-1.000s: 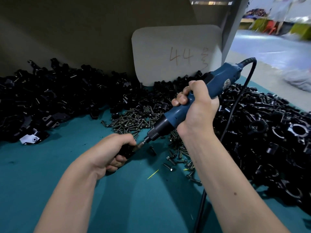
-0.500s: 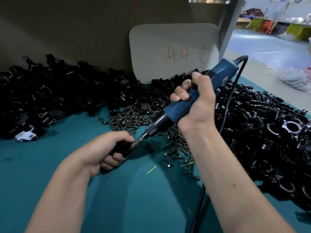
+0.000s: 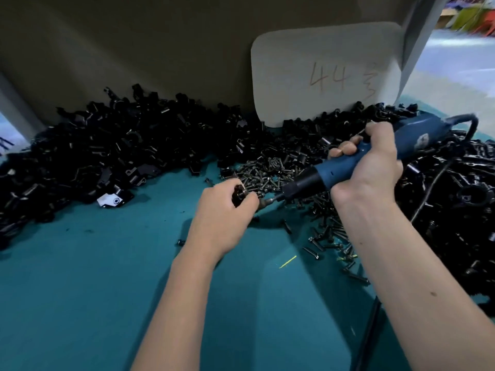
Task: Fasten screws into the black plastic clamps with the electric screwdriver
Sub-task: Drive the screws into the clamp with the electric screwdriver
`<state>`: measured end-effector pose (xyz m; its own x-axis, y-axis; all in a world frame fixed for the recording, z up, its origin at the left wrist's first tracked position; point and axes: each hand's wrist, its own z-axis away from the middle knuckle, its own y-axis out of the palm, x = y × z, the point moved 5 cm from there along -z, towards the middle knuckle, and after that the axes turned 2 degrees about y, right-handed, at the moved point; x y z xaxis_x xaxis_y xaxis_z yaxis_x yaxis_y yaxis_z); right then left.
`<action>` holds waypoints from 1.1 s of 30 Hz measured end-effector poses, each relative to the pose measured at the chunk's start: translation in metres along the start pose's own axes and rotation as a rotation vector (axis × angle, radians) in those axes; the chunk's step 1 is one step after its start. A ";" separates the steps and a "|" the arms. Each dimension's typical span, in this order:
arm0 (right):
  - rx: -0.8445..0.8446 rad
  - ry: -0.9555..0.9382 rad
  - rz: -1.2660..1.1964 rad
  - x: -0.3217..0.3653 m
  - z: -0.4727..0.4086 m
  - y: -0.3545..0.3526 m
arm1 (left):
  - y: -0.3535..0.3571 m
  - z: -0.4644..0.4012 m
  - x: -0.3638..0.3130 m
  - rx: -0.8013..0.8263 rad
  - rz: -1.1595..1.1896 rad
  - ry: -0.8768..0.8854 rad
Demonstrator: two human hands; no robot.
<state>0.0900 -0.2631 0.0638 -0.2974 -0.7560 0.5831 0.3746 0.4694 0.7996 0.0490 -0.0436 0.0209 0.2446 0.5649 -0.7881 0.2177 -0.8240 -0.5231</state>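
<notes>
My left hand (image 3: 223,214) grips a small black plastic clamp (image 3: 239,195) just above the teal table mat (image 3: 80,290). My right hand (image 3: 368,167) holds the blue electric screwdriver (image 3: 348,170), which lies nearly level and points left. Its bit tip (image 3: 269,201) meets the clamp at my left fingers. Most of the clamp is hidden inside my hand. A heap of dark screws (image 3: 270,172) lies just behind the two hands.
Large piles of black clamps (image 3: 112,145) fill the back left, and more black clamps (image 3: 455,199) fill the right side. A pale board marked "44" (image 3: 326,73) leans on the back wall. The screwdriver's black cord (image 3: 367,336) runs down under my right forearm. Loose screws (image 3: 332,245) lie scattered near it.
The view has shifted, so both hands now sit further right. The screwdriver has dropped from a steep tilt to nearly level, its bit still at the clamp in my left hand.
</notes>
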 end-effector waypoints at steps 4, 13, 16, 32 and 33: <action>-0.021 -0.054 0.037 0.003 -0.002 -0.003 | 0.008 0.001 0.004 0.024 0.024 -0.067; 0.026 0.011 -0.009 0.015 -0.004 -0.001 | -0.021 -0.001 0.017 -0.148 -0.217 -0.060; 0.038 0.044 -0.092 0.019 -0.007 -0.001 | -0.036 0.000 0.024 -0.267 -0.220 -0.054; -0.021 0.069 -0.102 0.003 0.003 0.002 | -0.001 0.002 0.005 0.002 -0.098 0.112; -0.022 0.062 -0.102 0.004 0.003 0.002 | -0.001 0.003 0.005 0.009 -0.082 0.113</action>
<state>0.0873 -0.2636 0.0683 -0.2801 -0.8263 0.4886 0.3643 0.3794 0.8505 0.0474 -0.0405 0.0165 0.3314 0.6314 -0.7010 0.2332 -0.7748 -0.5876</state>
